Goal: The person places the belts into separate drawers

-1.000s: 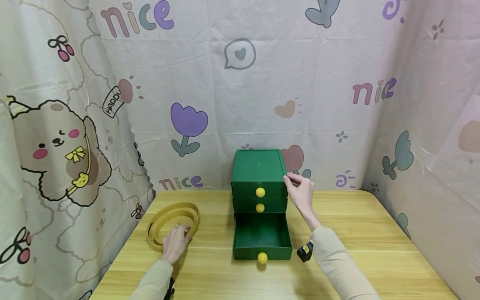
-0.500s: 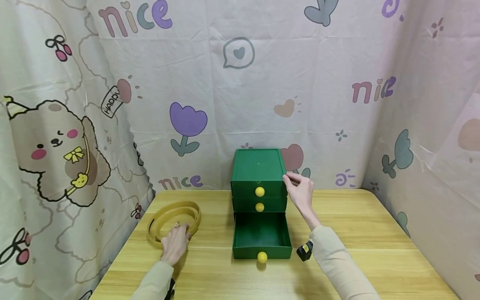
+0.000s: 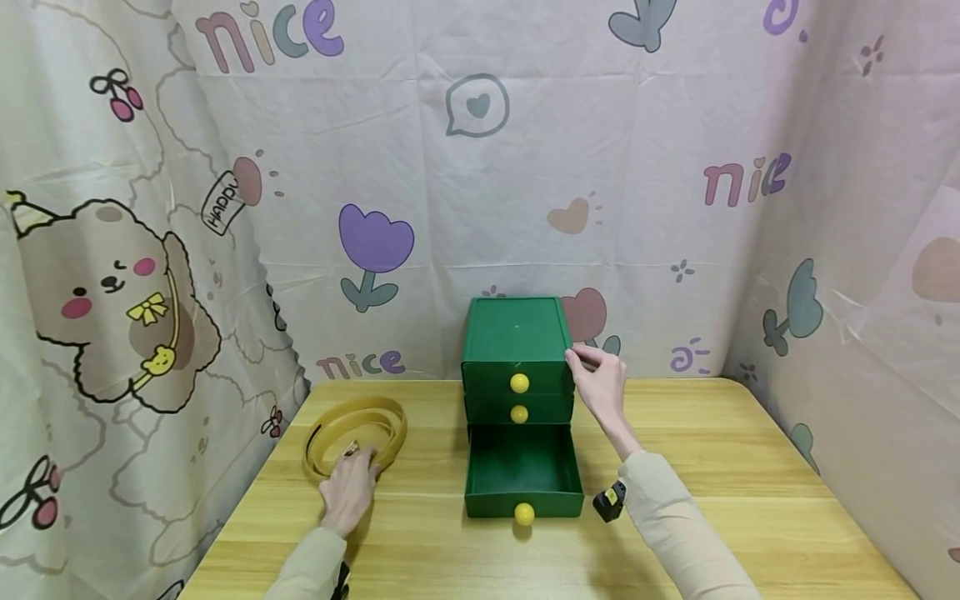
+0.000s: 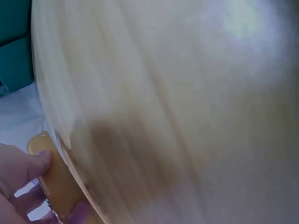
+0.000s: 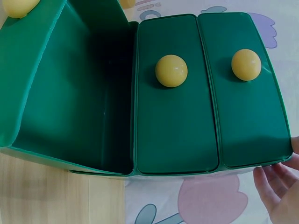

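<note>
A tan belt (image 3: 397,429) lies loosely coiled at the left of the table, with a small metal buckle part (image 3: 350,448) by the fingers. My left hand (image 3: 349,492) grips the near side of the coil. In the left wrist view the thumb presses on the flat strap (image 4: 63,189), with fingers behind it. A green drawer cabinet (image 3: 517,329) stands in the middle. Its bottom drawer (image 3: 523,506) is pulled out with nothing inside; the two upper drawers are closed. My right hand (image 3: 602,387) holds the cabinet's upper right front corner, thumb and fingertips at the edge.
Yellow ball knobs stick out from the drawers, the lowest knob (image 3: 524,514) toward the front. The wooden table (image 3: 697,500) ends at a patterned cloth (image 3: 480,192) behind and at both sides. A black wrist camera (image 3: 609,502) sits by the right sleeve.
The belt coil has shifted slightly away and to the right with my left hand gripping it. My right hand and the cabinet stay in place.
</note>
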A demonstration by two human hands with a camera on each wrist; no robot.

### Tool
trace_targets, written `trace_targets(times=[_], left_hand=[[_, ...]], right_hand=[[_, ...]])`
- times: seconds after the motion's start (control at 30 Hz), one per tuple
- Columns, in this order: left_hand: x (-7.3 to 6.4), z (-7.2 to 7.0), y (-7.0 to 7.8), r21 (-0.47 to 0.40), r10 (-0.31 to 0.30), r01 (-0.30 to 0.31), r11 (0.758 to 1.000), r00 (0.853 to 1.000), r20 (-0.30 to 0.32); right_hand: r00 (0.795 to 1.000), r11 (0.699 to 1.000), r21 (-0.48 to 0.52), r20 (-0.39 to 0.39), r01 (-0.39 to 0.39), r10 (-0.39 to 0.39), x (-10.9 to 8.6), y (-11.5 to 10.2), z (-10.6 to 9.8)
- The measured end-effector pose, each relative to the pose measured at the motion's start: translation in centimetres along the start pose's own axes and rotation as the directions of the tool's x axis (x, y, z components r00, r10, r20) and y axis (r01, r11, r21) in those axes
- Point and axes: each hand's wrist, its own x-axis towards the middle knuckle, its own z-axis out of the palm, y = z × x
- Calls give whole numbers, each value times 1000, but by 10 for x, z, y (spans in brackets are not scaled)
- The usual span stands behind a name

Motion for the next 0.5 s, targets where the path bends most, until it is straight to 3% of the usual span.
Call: trace_targets(times=[0.23, 0.5], left_hand=[[-1, -2, 0, -34, 3, -4, 999, 1000, -18], [0, -3, -2, -154, 22, -28, 988, 999, -36]], right_hand=[[1000, 1000, 11, 1, -2, 2, 0, 0, 0], [1000, 1000, 4, 0, -11, 11, 0, -1, 0]])
